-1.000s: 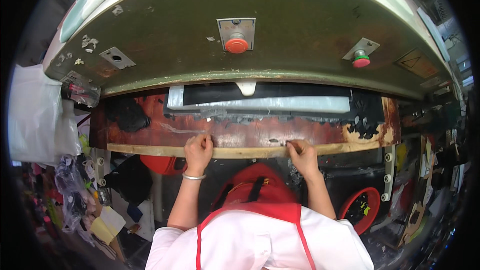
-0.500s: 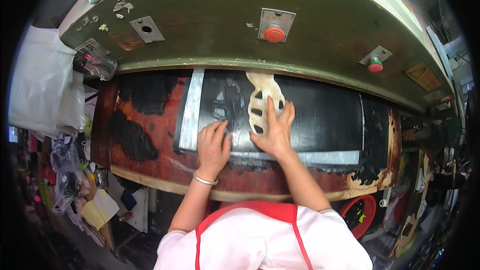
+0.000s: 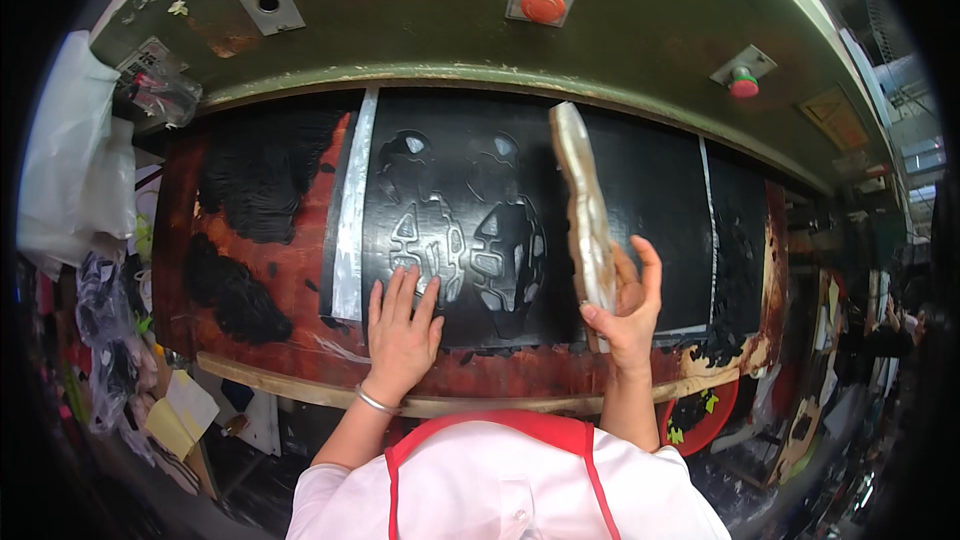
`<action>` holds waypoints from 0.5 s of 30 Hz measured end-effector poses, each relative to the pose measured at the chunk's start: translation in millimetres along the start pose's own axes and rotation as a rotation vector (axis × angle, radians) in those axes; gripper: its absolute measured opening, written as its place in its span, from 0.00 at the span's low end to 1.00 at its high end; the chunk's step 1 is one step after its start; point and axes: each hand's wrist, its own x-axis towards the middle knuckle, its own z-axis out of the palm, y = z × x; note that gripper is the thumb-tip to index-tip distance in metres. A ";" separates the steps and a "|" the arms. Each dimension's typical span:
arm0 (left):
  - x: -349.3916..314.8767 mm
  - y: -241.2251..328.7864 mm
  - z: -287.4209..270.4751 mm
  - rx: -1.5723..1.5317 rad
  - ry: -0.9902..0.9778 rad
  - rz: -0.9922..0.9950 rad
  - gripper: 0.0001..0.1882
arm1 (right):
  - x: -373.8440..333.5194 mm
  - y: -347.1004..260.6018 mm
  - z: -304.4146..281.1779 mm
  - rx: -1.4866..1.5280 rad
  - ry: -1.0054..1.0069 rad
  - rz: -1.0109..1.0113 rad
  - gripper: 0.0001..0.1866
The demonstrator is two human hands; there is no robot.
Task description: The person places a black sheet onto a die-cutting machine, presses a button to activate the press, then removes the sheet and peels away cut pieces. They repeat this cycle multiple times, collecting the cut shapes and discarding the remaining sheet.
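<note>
A pale, sole-shaped cutting die (image 3: 582, 200) is tilted up on its edge above the black sheet (image 3: 665, 175). My right hand (image 3: 632, 315) grips its near end between thumb and fingers. My left hand (image 3: 402, 340) rests on the sheet, fingers spread, holding nothing. Under and beyond its fingertips lies one cut outline (image 3: 425, 240) with several small openings. A second, similar cut outline (image 3: 508, 250) sits just to its right, left of the die. Whether the die's lower edge touches the sheet I cannot tell.
A green machine beam (image 3: 390, 30) with a red push button (image 3: 543, 6) spans the far side. Black scraps (image 3: 240, 285) lie on the reddish board at left. Below the board's right end stands a red tub (image 3: 705, 425). Clear plastic bags (image 3: 75, 160) hang at far left.
The die, lying flat on the sheet before, is lifted onto its edge and carried right by my right hand. It uncovers the second cut outline. My left hand's fingers have spread.
</note>
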 end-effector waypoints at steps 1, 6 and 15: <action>-0.2 -0.6 0.1 0.010 0.007 0.004 0.27 | -3.4 -3.2 -5.3 -0.052 0.022 -0.049 0.51; 4.5 0.6 4.0 -0.010 0.017 0.004 0.26 | -1.2 0.3 -22.1 -0.426 0.072 -0.128 0.47; 68.5 -17.9 8.2 -0.004 0.074 0.014 0.25 | 73.9 50.3 -17.7 -1.151 0.023 -0.340 0.57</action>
